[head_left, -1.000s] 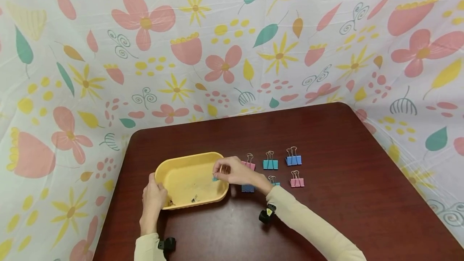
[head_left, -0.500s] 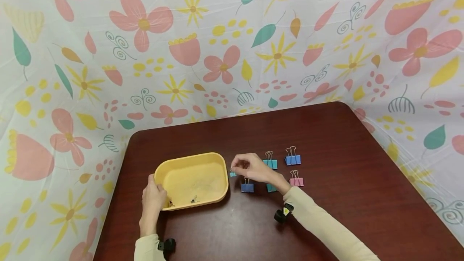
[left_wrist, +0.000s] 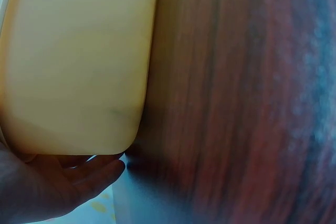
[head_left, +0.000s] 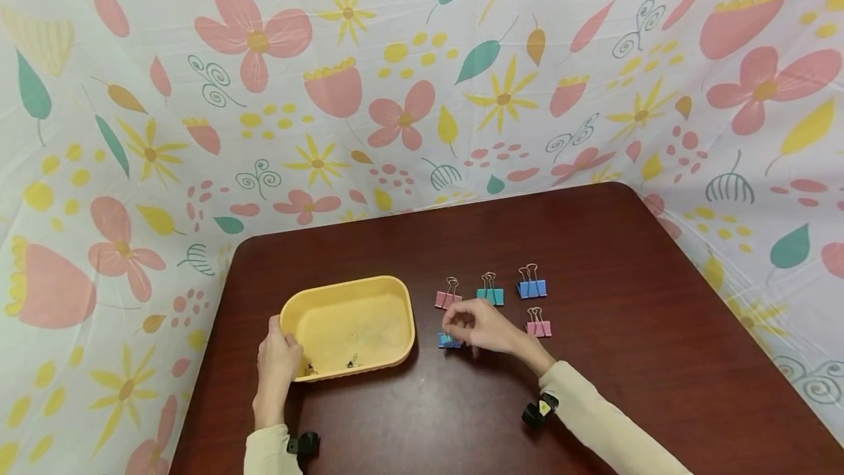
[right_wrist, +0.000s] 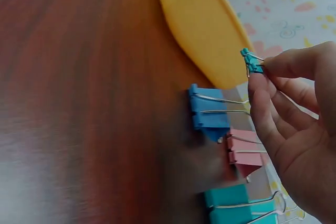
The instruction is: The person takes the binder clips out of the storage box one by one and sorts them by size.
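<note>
My left hand [head_left: 278,358] grips the left end of a yellow plastic tub [head_left: 404,288], thumb over the rim. In the left wrist view, the fingers [left_wrist: 100,179] curl along the tub's outer end. A small teal binder clip [right_wrist: 252,62] is pinched between thumb and forefinger of my right hand [head_left: 488,325]. That hand is over the front row of larger binder clips, overlapping a blue clip [head_left: 450,341] in the head view. Behind it stand a pink clip [head_left: 448,300] and a teal clip [head_left: 490,296]. Another teal clip of the front row is hidden by the hand.
At the right of the group are a blue clip [head_left: 532,289] and a pink clip [head_left: 538,328], handles up. Small dark clips [head_left: 354,362] lie in the tub near its front wall. The dark wooden table [head_left: 593,240] meets a floral cloth [head_left: 409,189] behind.
My right hand has moved right, from over the tub's right end to the front row of clips, carrying the small teal binder clip. My left hand stays on the tub.
</note>
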The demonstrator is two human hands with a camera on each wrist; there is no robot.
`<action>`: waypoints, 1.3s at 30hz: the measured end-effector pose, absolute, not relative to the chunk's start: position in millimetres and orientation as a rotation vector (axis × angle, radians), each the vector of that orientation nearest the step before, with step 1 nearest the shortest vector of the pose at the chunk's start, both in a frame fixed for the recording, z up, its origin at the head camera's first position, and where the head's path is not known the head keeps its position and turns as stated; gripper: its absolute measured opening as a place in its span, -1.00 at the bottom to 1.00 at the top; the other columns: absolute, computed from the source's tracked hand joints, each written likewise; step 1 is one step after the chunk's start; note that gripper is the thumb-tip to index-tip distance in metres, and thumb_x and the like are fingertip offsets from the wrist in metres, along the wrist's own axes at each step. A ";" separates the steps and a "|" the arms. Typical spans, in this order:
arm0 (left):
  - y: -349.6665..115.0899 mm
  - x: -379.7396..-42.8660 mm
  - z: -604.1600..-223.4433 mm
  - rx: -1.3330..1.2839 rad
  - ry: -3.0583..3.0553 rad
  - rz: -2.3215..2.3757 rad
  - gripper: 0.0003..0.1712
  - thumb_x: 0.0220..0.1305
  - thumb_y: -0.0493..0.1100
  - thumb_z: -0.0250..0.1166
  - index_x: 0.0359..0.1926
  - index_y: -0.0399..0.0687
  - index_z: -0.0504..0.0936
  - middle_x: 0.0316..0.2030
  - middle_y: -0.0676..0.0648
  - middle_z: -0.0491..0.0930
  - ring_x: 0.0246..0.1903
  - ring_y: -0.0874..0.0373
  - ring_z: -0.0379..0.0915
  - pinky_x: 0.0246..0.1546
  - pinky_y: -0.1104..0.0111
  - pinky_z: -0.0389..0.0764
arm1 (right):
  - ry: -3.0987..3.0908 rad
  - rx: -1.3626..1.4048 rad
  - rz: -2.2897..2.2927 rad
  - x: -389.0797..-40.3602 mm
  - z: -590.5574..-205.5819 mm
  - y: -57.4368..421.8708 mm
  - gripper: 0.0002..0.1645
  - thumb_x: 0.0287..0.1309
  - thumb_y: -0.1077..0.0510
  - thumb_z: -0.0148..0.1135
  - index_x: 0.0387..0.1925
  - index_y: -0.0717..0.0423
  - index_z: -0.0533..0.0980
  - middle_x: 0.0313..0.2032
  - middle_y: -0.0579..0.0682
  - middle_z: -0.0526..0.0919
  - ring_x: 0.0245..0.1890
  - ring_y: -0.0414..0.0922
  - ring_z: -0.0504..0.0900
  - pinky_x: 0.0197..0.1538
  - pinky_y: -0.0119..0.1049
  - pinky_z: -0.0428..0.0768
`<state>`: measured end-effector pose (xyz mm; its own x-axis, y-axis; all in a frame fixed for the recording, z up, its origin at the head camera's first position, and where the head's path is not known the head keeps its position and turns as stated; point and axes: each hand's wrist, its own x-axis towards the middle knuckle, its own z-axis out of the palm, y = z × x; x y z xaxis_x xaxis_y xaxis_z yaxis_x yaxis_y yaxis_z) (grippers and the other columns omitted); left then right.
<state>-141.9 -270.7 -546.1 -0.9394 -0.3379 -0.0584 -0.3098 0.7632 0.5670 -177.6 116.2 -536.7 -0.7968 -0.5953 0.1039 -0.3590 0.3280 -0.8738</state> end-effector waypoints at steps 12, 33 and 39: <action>-272.0 -141.0 -546.2 0.489 -2.876 -0.918 -0.55 0.30 -0.22 -0.16 0.21 -0.18 0.16 -0.15 -0.36 0.50 -0.33 -0.18 0.47 -0.42 0.09 0.41 | 2.305 -0.855 -1.374 -144.3 -557.9 119.6 -0.94 0.12 0.22 0.20 -0.39 0.15 0.57 -0.60 0.07 0.61 -0.68 0.00 0.57 -0.66 -0.37 0.48; -271.3 -140.8 -546.2 0.486 -2.865 -0.941 -0.56 0.30 -0.23 -0.14 0.20 -0.19 0.17 -0.16 -0.36 0.50 -0.33 -0.17 0.47 -0.42 0.09 0.41 | 2.315 -0.956 -1.344 -139.3 -564.3 114.1 -0.94 0.13 0.15 0.21 -0.38 0.05 0.57 -0.56 -0.02 0.62 -0.64 -0.27 0.56 -0.56 -0.44 0.51; -270.7 -141.1 -544.6 0.492 -2.873 -0.954 -0.56 0.30 -0.22 -0.15 0.20 -0.18 0.17 -0.15 -0.35 0.50 -0.33 -0.15 0.47 -0.42 0.12 0.41 | 2.396 -1.020 -1.368 -153.5 -547.5 109.1 -0.92 0.13 0.16 0.20 -0.37 0.10 0.57 -0.59 -0.05 0.60 -0.71 -0.27 0.53 -0.63 -0.45 0.47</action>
